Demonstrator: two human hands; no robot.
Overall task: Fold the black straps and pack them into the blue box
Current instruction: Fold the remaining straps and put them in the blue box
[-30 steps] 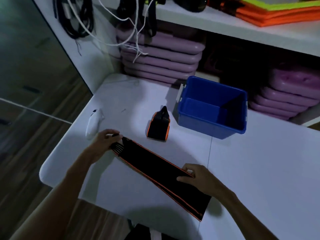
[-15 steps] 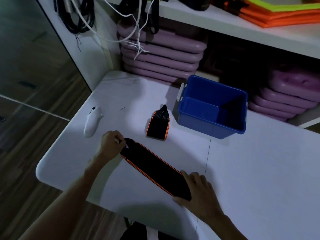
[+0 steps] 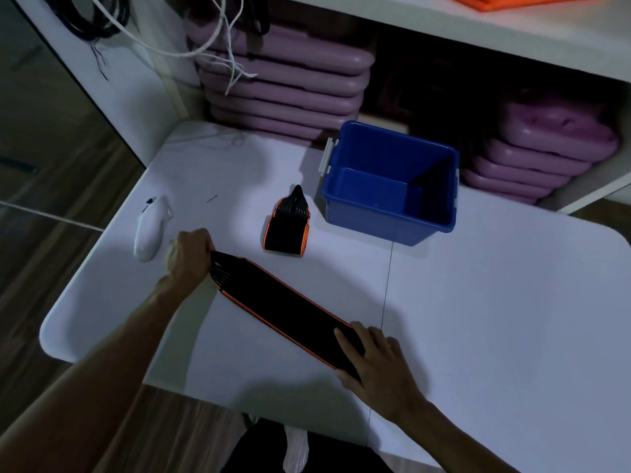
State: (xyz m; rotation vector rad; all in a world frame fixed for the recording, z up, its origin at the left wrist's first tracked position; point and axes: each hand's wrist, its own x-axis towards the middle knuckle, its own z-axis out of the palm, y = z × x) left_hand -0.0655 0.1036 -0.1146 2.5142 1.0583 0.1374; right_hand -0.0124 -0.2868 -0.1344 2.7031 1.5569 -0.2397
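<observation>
A long black strap with orange edging [image 3: 280,305] lies diagonally on the white table [image 3: 495,319]. My left hand [image 3: 189,256] is closed around its upper-left, ribbed end. My right hand [image 3: 377,361] lies flat with fingers spread on its lower-right end, pressing it to the table. A second black strap [image 3: 286,228], folded into a short bundle with a pointed tip, rests between the long strap and the blue box [image 3: 389,221]. The box stands open at the back of the table with nothing visible inside.
A white computer mouse [image 3: 148,228] lies left of my left hand near the table's left edge. A small screw [image 3: 211,199] lies behind it. Purple stacked mats [image 3: 283,80] fill the shelf behind the table, with white cords [image 3: 225,46] hanging over them.
The strap is shorter than a second ago: its lower-right part has been folded back. My right hand moved down to the new end, and my left hand closed over the ribbed end.
</observation>
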